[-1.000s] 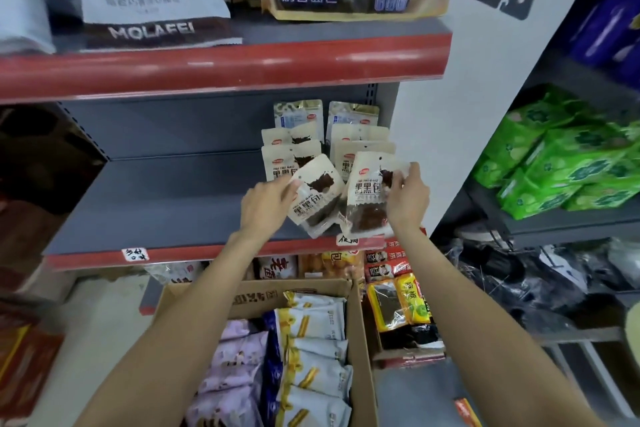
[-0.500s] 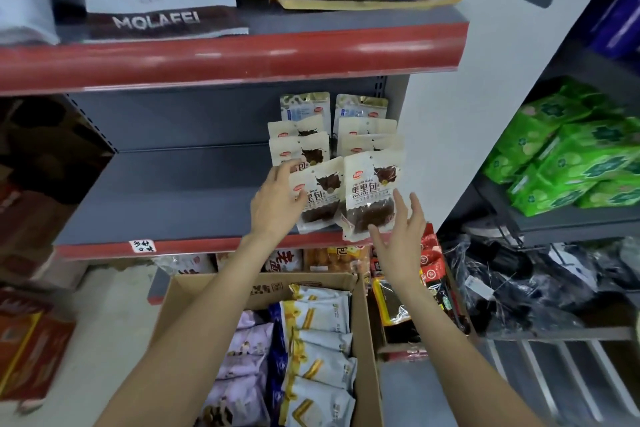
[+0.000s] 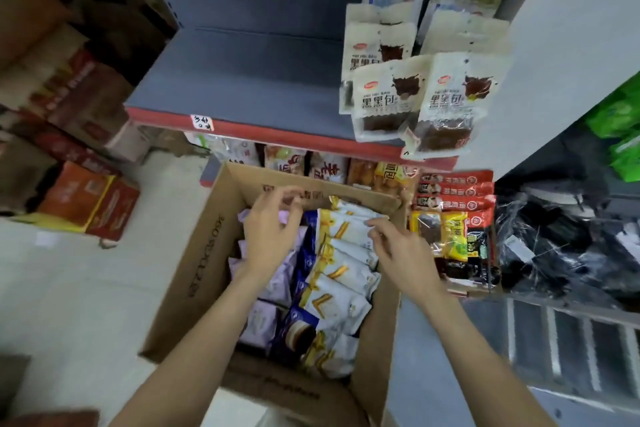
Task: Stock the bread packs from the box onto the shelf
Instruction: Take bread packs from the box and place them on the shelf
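Left hand (image 3: 268,236) over lavender packs (image 3: 277,282), fingers curled, grasp unclear. Right hand (image 3: 398,255) pinching top edge of white-and-yellow pack (image 3: 346,229). Both inside cardboard box (image 3: 204,253) on floor. Dark-bread packs (image 3: 412,97) stand on grey shelf (image 3: 242,80), far right.

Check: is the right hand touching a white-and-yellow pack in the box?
Touching. The head view shows the right hand with fingertips on the top edge of a white-and-yellow pack in the box.

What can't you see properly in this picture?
- Head view: purple packs in the cardboard box, partly hidden by the left hand.
- Whether the right hand grips a white-and-yellow pack: fingers blurred.
- Price tag on the shelf edge: writing too small.
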### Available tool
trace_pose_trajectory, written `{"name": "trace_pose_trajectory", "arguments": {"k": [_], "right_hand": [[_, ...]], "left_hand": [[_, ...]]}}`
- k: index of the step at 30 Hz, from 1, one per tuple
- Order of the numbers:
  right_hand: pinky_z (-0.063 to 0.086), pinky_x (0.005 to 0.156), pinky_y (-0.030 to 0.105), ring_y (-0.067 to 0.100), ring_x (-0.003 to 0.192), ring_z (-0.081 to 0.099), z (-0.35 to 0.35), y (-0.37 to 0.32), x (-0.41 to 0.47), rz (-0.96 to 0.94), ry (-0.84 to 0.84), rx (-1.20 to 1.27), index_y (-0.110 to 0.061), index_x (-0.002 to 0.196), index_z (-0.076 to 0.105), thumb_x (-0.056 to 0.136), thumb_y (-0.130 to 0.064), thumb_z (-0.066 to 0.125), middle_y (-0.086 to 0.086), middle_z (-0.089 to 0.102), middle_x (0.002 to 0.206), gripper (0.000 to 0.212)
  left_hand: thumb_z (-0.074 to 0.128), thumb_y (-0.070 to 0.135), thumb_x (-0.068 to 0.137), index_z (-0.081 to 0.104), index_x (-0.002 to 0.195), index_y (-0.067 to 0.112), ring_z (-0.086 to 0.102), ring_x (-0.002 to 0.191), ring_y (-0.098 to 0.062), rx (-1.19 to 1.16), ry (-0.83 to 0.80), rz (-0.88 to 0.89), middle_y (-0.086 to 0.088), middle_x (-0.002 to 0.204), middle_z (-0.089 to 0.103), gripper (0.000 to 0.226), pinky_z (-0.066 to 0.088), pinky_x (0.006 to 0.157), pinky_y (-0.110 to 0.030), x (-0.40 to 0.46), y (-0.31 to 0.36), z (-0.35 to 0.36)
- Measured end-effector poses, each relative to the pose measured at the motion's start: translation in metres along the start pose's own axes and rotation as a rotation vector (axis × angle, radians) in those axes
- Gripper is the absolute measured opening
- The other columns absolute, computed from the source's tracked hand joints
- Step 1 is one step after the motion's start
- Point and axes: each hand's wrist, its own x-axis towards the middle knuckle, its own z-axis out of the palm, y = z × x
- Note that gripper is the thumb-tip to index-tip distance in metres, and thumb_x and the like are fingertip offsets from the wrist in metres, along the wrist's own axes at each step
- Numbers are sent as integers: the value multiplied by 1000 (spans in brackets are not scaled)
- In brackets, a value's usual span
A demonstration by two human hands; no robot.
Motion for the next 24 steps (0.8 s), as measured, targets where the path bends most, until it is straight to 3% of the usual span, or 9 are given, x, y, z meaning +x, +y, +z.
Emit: {"name": "trace_pose_trajectory", "arguments": {"k": [3,6,9,13,18,21,24], "right_hand": [[53,54,36,21,75,67,42,-4,-26,19,-361,-22,-24,130,46,97,-22,45,-1,67,102,34],[53,68,33,19,101,61,83,-12,-45,59,-593,-54,-28,137,37,97,-24,43,-2,57,124,40],[47,83,31,20,116,52,127,-19,-53,142,-700,-72,-25,138,38,97,-22,43,0,52,130,41],[46,93,34,22,115,50,190,-29,-54,278,-644,-102,-21,134,44,95,-22,47,3,55,125,39],[38,103,38,28,121,47,251,-43,-40,405,-420,-105,-16,127,54,89,-12,54,7,54,129,38],[44,95,38,29,113,53,276,-48,-27,432,-330,-21,-11,124,57,87,-6,56,10,55,125,37],[51,83,43,36,101,57,301,-43,-5,327,-269,19,-6,117,60,81,2,60,14,60,114,36]], "left_hand": [[49,41,93,65,108,19,64,73,-17,61,-270,-228,0,86,71,31,51,62,-37,-45,-55,-8],[56,26,91,63,117,21,66,93,-24,107,-487,-437,-1,104,70,27,52,76,-37,-80,-115,-13],[58,17,90,61,122,18,63,104,-30,208,-546,-506,-8,117,65,32,51,85,-40,-93,-165,-18],[57,19,88,53,128,20,53,113,-34,341,-680,-445,-10,127,54,40,47,90,-40,-91,-221,-13],[56,18,88,40,139,20,37,128,-30,401,-839,-316,-9,140,41,53,38,102,-39,-82,-273,5],[57,16,88,39,140,18,35,130,-27,312,-802,-360,-8,142,38,55,35,104,-34,-79,-290,20],[60,15,86,41,137,13,35,128,-28,286,-761,-334,-12,138,41,55,29,104,-30,-78,-310,41]]}}
